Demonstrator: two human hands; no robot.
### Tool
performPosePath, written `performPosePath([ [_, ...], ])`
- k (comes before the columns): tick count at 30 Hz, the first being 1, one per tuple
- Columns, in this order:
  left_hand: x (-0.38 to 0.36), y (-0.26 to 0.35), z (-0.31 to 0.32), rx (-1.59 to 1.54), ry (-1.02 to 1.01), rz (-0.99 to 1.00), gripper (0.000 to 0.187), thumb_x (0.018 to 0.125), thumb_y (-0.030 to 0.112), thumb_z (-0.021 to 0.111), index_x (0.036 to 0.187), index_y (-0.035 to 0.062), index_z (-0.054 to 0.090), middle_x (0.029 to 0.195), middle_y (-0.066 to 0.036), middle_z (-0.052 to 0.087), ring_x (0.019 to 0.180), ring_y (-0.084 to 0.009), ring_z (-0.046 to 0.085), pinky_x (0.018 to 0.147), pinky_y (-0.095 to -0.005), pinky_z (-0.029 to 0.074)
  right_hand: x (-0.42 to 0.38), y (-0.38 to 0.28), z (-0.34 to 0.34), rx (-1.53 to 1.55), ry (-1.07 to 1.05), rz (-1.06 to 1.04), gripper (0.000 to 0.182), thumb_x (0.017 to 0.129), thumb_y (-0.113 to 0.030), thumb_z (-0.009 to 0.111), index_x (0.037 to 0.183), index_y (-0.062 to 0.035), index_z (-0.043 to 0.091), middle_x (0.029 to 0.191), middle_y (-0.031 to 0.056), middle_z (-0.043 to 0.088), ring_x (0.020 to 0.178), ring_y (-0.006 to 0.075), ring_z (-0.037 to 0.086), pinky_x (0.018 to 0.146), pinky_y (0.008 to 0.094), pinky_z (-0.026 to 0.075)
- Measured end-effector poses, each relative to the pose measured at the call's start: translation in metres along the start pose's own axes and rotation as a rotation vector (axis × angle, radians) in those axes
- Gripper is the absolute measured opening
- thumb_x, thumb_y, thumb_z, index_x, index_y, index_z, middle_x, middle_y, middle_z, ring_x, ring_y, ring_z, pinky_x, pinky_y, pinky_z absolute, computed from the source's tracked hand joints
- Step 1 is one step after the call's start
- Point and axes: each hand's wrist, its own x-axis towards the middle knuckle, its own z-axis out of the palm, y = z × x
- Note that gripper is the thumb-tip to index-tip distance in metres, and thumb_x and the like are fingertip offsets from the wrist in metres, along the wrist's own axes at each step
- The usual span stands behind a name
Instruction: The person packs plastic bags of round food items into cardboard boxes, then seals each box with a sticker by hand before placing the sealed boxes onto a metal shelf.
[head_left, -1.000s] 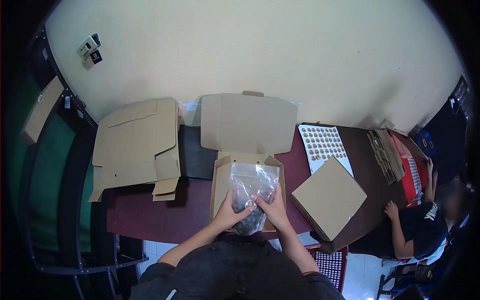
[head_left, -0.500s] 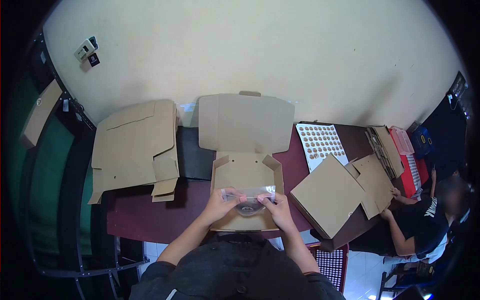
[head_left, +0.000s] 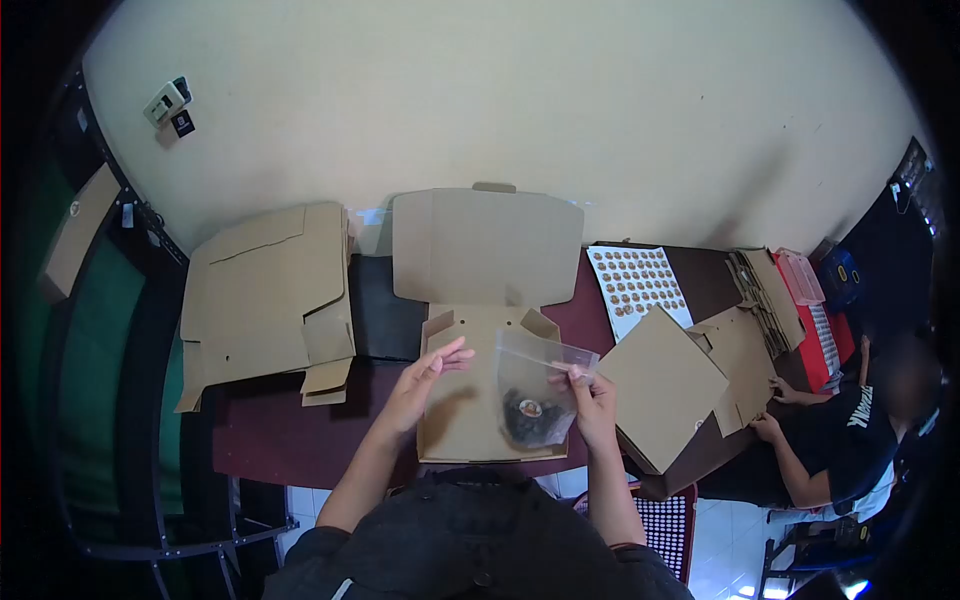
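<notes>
My right hand (head_left: 590,398) pinches the top right edge of a clear zip bag (head_left: 530,380). Dark contents and a small round sticker show in the bag's lower part. The bag hangs over the right side of an open cardboard box (head_left: 455,400), whose lid (head_left: 488,245) stands raised against the wall. Holding nothing, my left hand (head_left: 425,385) is over the box's left side, its fingers apart from the bag.
Flattened cardboard (head_left: 265,290) is stacked at the left. At the right are a sticker sheet (head_left: 640,285), a closed box (head_left: 660,390) and a red tray (head_left: 820,345). A co-worker (head_left: 835,440) handles a cardboard piece (head_left: 745,365).
My left hand has let go of the bag and moved left. My right hand has moved slightly right with the bag, which now hangs down with its dark contents visible.
</notes>
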Motion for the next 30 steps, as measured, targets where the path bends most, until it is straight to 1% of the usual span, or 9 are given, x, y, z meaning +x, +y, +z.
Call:
performPosePath([
  [4,0.0,0.008,0.018,0.047,-0.12,-0.122,0.052,0.093,0.026,0.05,0.136,-0.0003,0.035,0.135,-0.012,0.043,0.122,-0.0203,0.041,0.103,-0.0349,0.03,-0.005,-0.003,0.018,-0.225,0.116,-0.207,0.027,0.093,-0.021,0.051,0.098,0.0009,0.065,0.083,0.0065,0.064,0.078,0.0135,0.058,0.07,0.0275,0.045],
  [5,0.0,0.003,0.026,0.049,-0.128,-0.123,0.052,0.093,0.026,0.05,0.136,-0.0003,0.035,0.135,-0.012,0.043,0.122,-0.0203,0.041,0.103,-0.0349,0.03,-0.006,0.008,0.023,-0.318,0.078,-0.286,0.023,0.09,-0.018,0.054,0.1,0.0008,0.065,0.088,0.0133,0.062,0.081,0.0254,0.059,0.079,0.0338,0.045],
  [8,-0.007,-0.028,0.05,0.034,-0.133,0.001,0.076,0.086,0.032,0.062,0.14,-0.0021,0.021,0.144,-0.016,0.025,0.131,-0.024,0.028,0.107,-0.0369,0.024,-0.018,0.001,0.05,-0.36,-0.009,-0.34,0.023,0.085,-0.013,0.059,0.106,-0.0033,0.064,0.096,0.0139,0.06,0.09,0.0304,0.057,0.084,0.0363,0.043],
  [11,-0.009,-0.035,0.058,-0.002,-0.09,0.053,0.082,0.082,0.029,0.067,0.14,-0.0034,0.019,0.141,-0.018,0.029,0.13,-0.0264,0.03,0.107,-0.0367,0.024,-0.023,-0.003,0.06,-0.368,0.001,-0.406,0.028,0.081,-0.011,0.062,0.109,-0.0074,0.063,0.105,0.0126,0.058,0.1,0.0298,0.052,0.086,0.0368,0.042],
  [15,-0.011,-0.023,0.053,0.269,-0.063,0.119,0.052,0.081,0.019,0.069,0.124,-0.0011,0.047,0.125,-0.013,0.048,0.118,-0.0198,0.044,0.099,-0.0325,0.034,-0.021,0.012,0.054,-0.533,0.03,-0.521,0.05,0.074,-0.015,0.071,0.121,-0.005,0.054,0.113,0.0125,0.052,0.102,0.0286,0.048,0.089,0.0359,0.04],
  [19,-0.018,-0.021,0.062,0.043,0.118,-0.067,0.026,0.083,0.013,0.066,0.105,-0.0001,0.061,0.1,-0.008,0.061,0.094,-0.017,0.058,0.09,-0.0283,0.041,-0.012,0.001,0.059,-0.167,0.341,-0.204,0.07,0.067,-0.02,0.08,0.123,-0.0042,0.042,0.124,0.0116,0.041,0.111,0.0218,0.043,0.09,0.0343,0.04],
  [22,-0.015,-0.026,0.054,0.19,0.133,0.032,0.014,0.083,0.014,0.066,0.091,0.002,0.066,0.085,-0.005,0.064,0.081,-0.0149,0.059,0.098,-0.0364,0.035,-0.012,0.014,0.05,0.339,-0.067,0.195,0.041,0.071,-0.015,0.077,0.104,-0.0012,0.057,0.107,0.007,0.056,0.097,0.0151,0.053,0.085,0.0288,0.042],
  [25,-0.014,-0.032,0.044,0.26,0.152,0.059,0.011,0.082,0.016,0.066,0.084,0.0044,0.067,0.08,-0.003,0.066,0.08,-0.0149,0.061,0.105,-0.0471,0.023,-0.015,0.019,0.045,0.287,-0.142,0.14,0.017,0.077,-0.012,0.072,0.086,-0.0008,0.065,0.092,0.0049,0.061,0.087,0.0132,0.057,0.081,0.028,0.043],
  [30,-0.014,-0.017,0.026,0.317,0.025,0.055,0.013,0.085,0.017,0.061,0.087,0.0059,0.069,0.095,-0.009,0.068,0.09,-0.0187,0.064,0.107,-0.051,0.018,-0.015,0.006,0.026,0.137,-0.308,0.253,0.024,0.088,-0.02,0.06,0.095,0.0012,0.067,0.097,0.007,0.064,0.094,0.0131,0.056,0.084,0.0277,0.043],
])
